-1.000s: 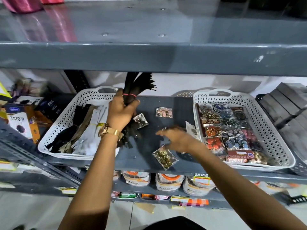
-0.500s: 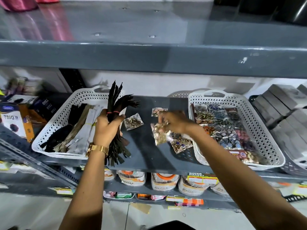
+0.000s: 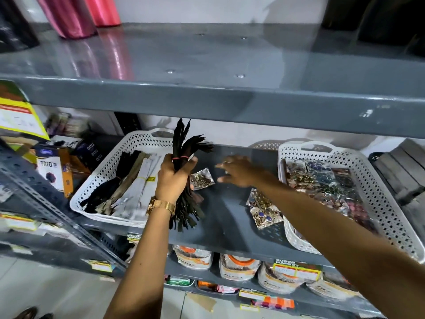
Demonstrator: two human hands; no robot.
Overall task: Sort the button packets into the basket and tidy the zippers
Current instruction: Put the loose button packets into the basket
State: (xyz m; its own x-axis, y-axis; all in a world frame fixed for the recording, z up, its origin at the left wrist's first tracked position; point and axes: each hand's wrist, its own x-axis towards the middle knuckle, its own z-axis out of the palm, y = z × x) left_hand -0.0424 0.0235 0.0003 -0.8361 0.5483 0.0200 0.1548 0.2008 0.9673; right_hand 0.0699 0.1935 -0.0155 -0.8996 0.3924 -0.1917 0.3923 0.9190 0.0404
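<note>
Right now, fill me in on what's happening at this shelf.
A person is sorting at a grey shelf. The left hand grips a banded bundle of black zippers. The right hand reaches, open, toward a button packet lying on the shelf. More packets lie beside the right basket, not yet in it.

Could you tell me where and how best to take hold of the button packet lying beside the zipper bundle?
Probably by its bare right corner, coming from the right with the open right hand. The button packet lies flat on the shelf, its left edge tucked behind the zipper bundle gripped in the left hand, so only the right side is clear to pinch.
</note>
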